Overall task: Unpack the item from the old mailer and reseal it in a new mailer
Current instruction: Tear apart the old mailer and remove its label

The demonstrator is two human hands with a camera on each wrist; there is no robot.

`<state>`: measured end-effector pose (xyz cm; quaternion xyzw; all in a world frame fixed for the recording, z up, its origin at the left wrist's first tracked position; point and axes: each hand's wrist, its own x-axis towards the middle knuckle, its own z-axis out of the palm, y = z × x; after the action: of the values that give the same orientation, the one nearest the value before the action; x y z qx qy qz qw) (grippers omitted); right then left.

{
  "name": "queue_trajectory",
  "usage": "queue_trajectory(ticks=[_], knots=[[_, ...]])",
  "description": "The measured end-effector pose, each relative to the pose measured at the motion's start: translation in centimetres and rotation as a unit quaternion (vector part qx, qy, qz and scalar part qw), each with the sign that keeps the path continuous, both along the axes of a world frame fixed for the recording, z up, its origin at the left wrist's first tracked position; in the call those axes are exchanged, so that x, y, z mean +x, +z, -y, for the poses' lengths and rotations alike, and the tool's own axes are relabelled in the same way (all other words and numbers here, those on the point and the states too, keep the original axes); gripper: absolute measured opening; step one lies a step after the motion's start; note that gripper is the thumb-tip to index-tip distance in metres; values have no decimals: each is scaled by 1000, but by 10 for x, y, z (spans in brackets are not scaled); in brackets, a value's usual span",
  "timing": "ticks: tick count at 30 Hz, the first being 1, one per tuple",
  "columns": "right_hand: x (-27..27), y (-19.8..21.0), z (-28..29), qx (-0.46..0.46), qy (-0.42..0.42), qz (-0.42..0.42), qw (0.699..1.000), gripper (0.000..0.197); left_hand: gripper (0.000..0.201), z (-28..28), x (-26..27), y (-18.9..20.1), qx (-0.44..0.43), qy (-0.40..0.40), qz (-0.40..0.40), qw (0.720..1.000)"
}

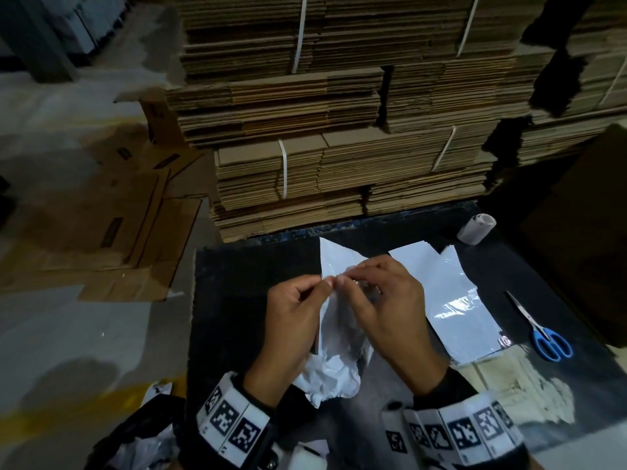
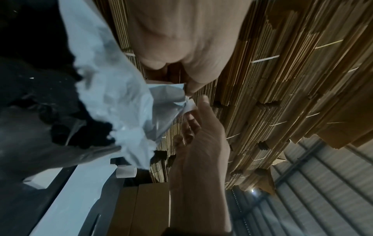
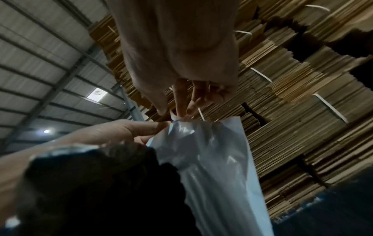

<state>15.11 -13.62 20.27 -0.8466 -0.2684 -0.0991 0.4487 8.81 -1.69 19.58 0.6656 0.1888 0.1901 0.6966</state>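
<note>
— Where's the mailer, and who has it?
— The white poly mailer is held up over the black table, long axis running away from the body. Left hand and right hand both pinch its far edge, fingertips touching.
— Room to work?
— Yes. The flat mailer lies right of it, scissors beyond.

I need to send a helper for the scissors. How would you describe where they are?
Find the black table before the cardboard stacks. At its right edge, right of the flat white mailer, lie the scissors, the only thing there with blue handles.
</note>
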Motion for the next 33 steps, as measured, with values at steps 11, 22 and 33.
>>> queue_trajectory(ticks=[11, 22, 33], knots=[[13, 1, 10, 196, -90, -225, 950, 24, 18, -3, -4, -8, -133, 44, -15, 990], [0, -6, 2, 222, -12, -324, 919, 34, 20, -7, -3, -16, -91, 17, -49, 994], [-13, -61, -11, 211, -4, -405, 890, 34, 13, -76, -34, -121, 4, 76, -228, 971]])
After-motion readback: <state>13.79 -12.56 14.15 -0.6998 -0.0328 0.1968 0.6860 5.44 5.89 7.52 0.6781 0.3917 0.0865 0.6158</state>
